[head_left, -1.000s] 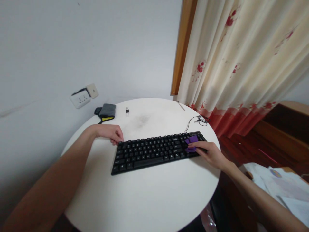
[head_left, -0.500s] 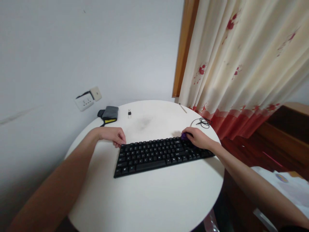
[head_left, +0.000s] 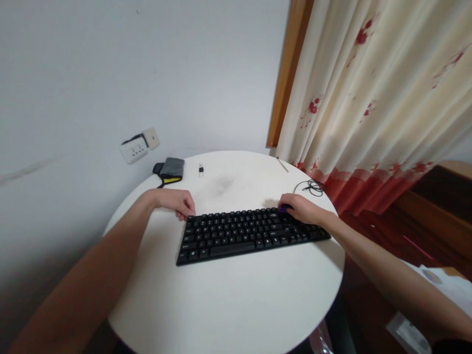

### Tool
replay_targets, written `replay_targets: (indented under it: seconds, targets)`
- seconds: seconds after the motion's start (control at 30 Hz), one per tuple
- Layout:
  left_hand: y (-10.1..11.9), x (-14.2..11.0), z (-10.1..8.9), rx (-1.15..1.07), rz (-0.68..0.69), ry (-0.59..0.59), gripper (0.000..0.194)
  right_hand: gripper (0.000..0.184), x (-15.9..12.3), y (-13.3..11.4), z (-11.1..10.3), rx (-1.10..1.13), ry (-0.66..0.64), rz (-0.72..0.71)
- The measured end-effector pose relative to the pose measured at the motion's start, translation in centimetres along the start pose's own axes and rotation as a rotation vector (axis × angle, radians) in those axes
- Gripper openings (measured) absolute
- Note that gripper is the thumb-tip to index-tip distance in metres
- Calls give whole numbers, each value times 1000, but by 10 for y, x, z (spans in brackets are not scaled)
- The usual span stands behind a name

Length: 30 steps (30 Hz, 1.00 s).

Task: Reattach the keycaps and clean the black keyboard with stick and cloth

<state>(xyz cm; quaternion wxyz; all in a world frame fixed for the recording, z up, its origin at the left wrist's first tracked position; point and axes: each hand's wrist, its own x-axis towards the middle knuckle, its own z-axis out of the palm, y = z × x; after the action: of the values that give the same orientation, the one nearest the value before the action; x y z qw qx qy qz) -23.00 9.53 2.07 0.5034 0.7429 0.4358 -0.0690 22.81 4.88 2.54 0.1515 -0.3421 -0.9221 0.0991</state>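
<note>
A black keyboard [head_left: 228, 233] lies at a slight slant on the round white table [head_left: 228, 305]. My left hand [head_left: 177, 202] is closed at its far left corner, fingers curled down against the edge. Over the keyboard's far right part rests my right hand [head_left: 303, 208], closed around a small purple object [head_left: 283, 208]. Most of that object is hidden by the fingers, so its kind cannot be made out. The keys beneath the right hand are partly covered.
A folded grey cloth with a yellow edge [head_left: 172, 169] lies at the far left. Behind the keyboard are a black binder clip [head_left: 201, 170], a thin stick [head_left: 282, 164] and a coiled black cable [head_left: 313, 187]. A wall socket [head_left: 133, 150] and floral curtain [head_left: 332, 123] stand beyond the table.
The head view has shifted slightly. Both hands keep nearly the same places at the keyboard, with the purple object still in my right hand.
</note>
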Motion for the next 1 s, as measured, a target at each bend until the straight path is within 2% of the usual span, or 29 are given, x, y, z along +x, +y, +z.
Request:
replay_targets:
  seconds: [0.17, 0.4, 0.57, 0.67, 0.73, 0.83, 1.0]
  targets:
    - [1, -1, 0, 0, -14, -2, 31, 33, -1, 2, -7, -83, -75, -67]
    - [3, 0, 0, 19, -9, -8, 29, 36, -14, 24, -18, -181, -178, -18]
    - [3, 0, 0, 18, -11, 0, 30, 35, -20, 34, -29, -229, -194, 5]
    - [3, 0, 0, 20, -9, -3, 30, 31, -18, 35, -35, -293, -113, 76]
    - [2, 0, -1, 18, -6, -11, 30, 28, -15, 32, -34, -329, 27, 143]
    - [2, 0, -1, 24, -4, -9, 31, 26, -11, 19, -20, -344, 196, 231]
    - [4, -1, 1, 18, 9, -9, 31, 27, -20, -12, 16, -311, 162, 344]
